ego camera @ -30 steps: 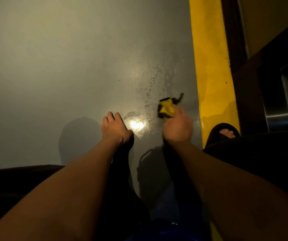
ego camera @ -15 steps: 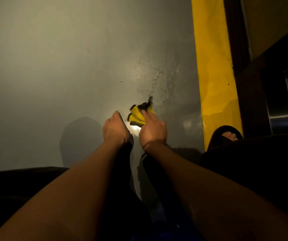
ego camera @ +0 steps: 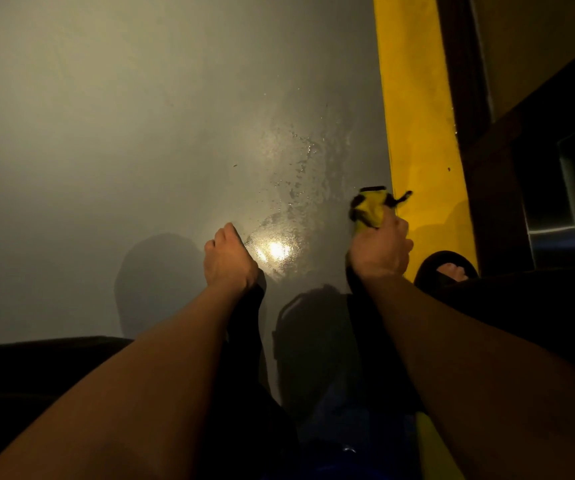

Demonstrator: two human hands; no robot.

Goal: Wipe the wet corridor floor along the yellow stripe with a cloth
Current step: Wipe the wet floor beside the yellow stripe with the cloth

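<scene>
Right hand [ego camera: 379,249] clutching cloth [ego camera: 369,209] beside stripe [ego camera: 421,143]; left hand [ego camera: 229,259] seemingly floor-braced

- Two hands out over the floor: the left hand [ego camera: 229,257] with its fingers curled under, and the right hand [ego camera: 379,246] with a grip on the rag.
- Two bare forearms reaching in from the bottom edge, one per hand.
- One cloth [ego camera: 370,206], yellow with dark edging, bunched up.
- One yellow stripe [ego camera: 417,133] running up the right side.
- One grey floor [ego camera: 123,133], with one wet patch [ego camera: 296,174] of droplets on it.
- One bright glare spot [ego camera: 274,251] between the hands.
- One dark sandal [ego camera: 447,268] with toes showing, down by the stripe.
</scene>
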